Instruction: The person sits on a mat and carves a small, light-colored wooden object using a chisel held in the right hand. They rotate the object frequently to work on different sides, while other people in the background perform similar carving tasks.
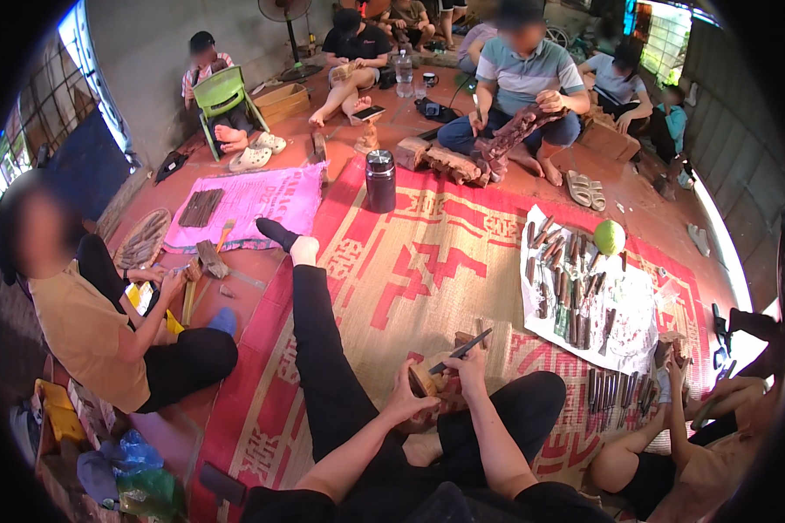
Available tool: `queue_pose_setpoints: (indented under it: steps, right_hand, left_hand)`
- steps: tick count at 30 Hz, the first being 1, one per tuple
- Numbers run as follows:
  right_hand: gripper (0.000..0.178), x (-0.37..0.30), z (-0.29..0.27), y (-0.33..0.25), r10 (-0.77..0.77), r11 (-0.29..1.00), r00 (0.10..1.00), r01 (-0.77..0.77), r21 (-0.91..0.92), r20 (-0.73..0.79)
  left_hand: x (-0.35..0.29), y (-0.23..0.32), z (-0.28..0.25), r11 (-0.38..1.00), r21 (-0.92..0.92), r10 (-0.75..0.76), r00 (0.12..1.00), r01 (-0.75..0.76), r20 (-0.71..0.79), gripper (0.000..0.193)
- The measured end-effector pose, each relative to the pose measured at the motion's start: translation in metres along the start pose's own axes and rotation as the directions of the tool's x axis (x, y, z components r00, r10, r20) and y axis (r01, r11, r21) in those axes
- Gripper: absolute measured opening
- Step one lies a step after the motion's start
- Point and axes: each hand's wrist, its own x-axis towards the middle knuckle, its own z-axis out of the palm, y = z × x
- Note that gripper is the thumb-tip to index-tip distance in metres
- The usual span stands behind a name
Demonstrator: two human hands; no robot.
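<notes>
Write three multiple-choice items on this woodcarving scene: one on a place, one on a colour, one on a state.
1. Where does the dark flask stand?
A. on the woven mat's red edge
B. on the green chair
C. on the white sheet

2. What colour is the cloth under the far tool set?
A. blue
B. pink
C. black

3. What does the right hand hold?
A. nothing
B. a cup
C. a thin dark chisel

Key: 1 A, it stands upright on the mat; 2 B, the cloth is pink; 3 C, the chisel slants over the wood block that the left hand steadies.
</notes>
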Motion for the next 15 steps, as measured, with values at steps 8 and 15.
queue_pose_setpoints:
  steps: [8,15]
  right_hand:
    - [0.019,-0.004,0.01,-0.002,0.005,1.0,0.998,-0.005,-0.004,0.055]
    - [0.022,-0.009,0.019,-0.011,-0.001,0.998,0.997,-0.004,0.07,0.073]
  left_hand:
    - [0.004,-0.011,0.001,0.999,-0.028,-0.022,1.0,0.022,0.001,0.116]
    - [0.006,-0.02,0.004,0.996,-0.084,0.012,1.0,-0.013,-0.003,0.113]
